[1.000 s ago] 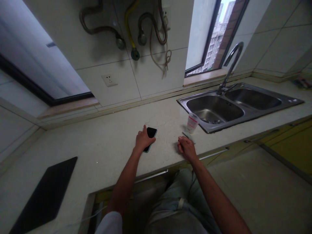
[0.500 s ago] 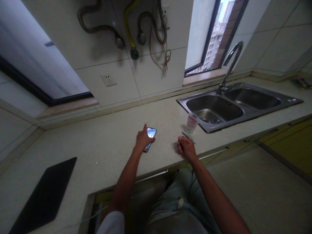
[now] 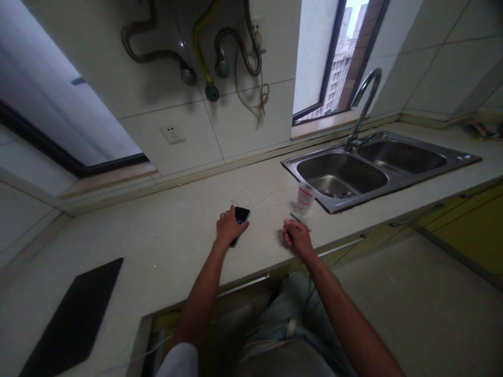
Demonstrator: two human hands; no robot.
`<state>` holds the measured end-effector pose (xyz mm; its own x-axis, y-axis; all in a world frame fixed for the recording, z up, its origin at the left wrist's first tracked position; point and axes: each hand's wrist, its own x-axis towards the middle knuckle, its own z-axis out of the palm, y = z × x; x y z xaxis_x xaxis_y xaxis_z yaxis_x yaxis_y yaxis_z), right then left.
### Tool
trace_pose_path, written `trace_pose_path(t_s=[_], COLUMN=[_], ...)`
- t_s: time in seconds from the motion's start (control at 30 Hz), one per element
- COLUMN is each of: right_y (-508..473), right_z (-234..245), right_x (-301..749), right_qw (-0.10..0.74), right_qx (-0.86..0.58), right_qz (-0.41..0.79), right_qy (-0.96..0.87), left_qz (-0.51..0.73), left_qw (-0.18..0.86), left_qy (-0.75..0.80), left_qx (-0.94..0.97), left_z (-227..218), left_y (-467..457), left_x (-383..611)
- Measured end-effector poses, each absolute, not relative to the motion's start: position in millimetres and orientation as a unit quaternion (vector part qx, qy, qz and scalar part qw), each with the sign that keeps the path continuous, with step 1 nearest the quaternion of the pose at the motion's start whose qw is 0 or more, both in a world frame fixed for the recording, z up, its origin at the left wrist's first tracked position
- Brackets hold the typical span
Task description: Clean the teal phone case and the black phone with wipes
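A smartphone (image 3: 242,213) lies on the pale countertop, its screen dark. My left hand (image 3: 228,228) is over it, thumb at the right edge and fingers at the left edge, gripping it across its width. My right hand (image 3: 297,236) rests on the counter with fingers curled together; whether anything is inside them is hidden. Just behind its knuckles lies a thin, flat, dark-edged object (image 3: 301,219), partly covered by the hand. A clear plastic cup (image 3: 305,198) with red print stands upright beyond that object, close to the sink.
A double steel sink (image 3: 326,203) with a curved tap (image 3: 370,94) is at the right. A black flat panel (image 3: 74,314) lies on the counter (image 3: 165,230) at the left. Pipes and a socket (image 3: 172,133) are on the tiled wall. Drawer handles (image 3: 243,284) line the front edge.
The phone's screen was lit and is now dark. My left hand stays around the phone, and my right hand has barely moved. The view has shifted slightly.
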<state>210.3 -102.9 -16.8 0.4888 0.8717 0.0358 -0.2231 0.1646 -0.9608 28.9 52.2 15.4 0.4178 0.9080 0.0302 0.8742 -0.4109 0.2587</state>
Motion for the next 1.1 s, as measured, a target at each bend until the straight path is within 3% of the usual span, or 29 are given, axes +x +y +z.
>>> trace_pose_path(t_s=[0.23,0.3,0.5,0.63,0.93,1.1], right_y=[-101.6,-101.3,-100.4,-99.4,-90.6,-83.0], right_z=[-22.9,-23.0,-11.2,2.4,-0.5,-7.4], right_x=[211.7,212.0,206.7,196.5,191.5,188.1], right_qw=[0.688,0.687,0.647,0.630,0.562,0.531], right_qx=[-0.517,-0.517,-0.530,-0.506,-0.563,-0.589], right_qz=[0.389,0.390,0.398,0.432,0.422,0.408], right_qy=[-0.329,-0.330,-0.376,-0.400,-0.435,-0.454], left_qz=[0.116,0.160,0.343,0.372,0.487,0.501], left_qw=[0.139,0.211,0.559,0.661,0.618,0.651], left_qy=[0.564,0.564,0.502,0.414,0.395,0.383], left_qx=[0.806,0.782,0.564,0.503,0.473,0.421], left_z=[23.5,23.8,24.3,18.1,1.1,-0.7], left_y=[57.3,63.7,64.7,50.3,47.8,47.4], left_x=[27.2,26.5,44.3,69.0,75.6,75.8])
